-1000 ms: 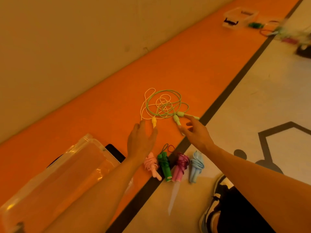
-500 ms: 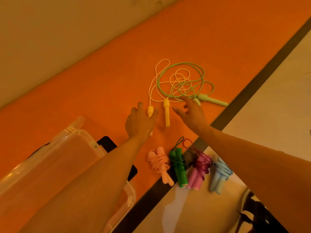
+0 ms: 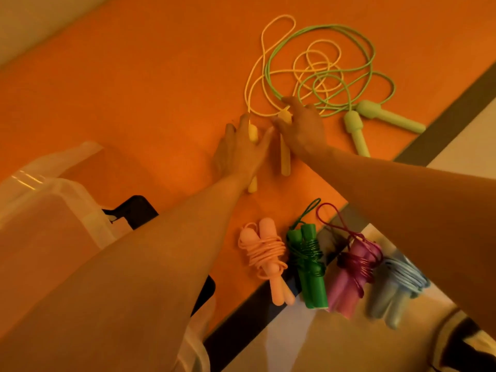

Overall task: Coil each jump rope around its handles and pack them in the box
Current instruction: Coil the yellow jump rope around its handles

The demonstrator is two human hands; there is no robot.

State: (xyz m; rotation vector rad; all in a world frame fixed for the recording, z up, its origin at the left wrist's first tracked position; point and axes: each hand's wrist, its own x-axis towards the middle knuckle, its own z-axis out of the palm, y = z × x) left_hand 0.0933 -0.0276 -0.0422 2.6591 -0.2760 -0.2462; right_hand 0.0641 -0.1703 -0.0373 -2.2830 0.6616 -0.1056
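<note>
- A person's left hand (image 3: pixel 237 154) lies flat on one slim plastic handle of a loose yellow jump rope (image 3: pixel 285 159) on an orange floor mat (image 3: pixel 134 89); its grip is open, with fingers straight and splayed, and the handle's top shows between forefinger and thumb while its tail pokes out below the wrist
- The right hand (image 3: pixel 304 127) reaches in beside it, its grip closed in a pinch of thumb and fingers round the head of the rope's second handle, which lies upright in the frame just right of the left hand
- The yellow cord trails away from both handles into a loose heap of loops, tangled with the cord of a light green jump rope (image 3: pixel 357 130) whose two chunky handles lie side by side to the right, touching neither hand
- Four ropes already coiled round their handles sit in a row nearer the camera: a pale pink bundle (image 3: pixel 264 251), a dark green bundle (image 3: pixel 308 267), a magenta bundle (image 3: pixel 354 267) and a pale blue bundle (image 3: pixel 400 277), the last partly hidden by the right forearm
- A clear plastic storage box (image 3: pixel 80 200) stands at the left edge, well apart from the loose ropes, with a flat black object (image 3: pixel 139 210) showing behind it
- A dark floor stripe (image 3: pixel 442 130) borders the mat, running under the coiled row
</note>
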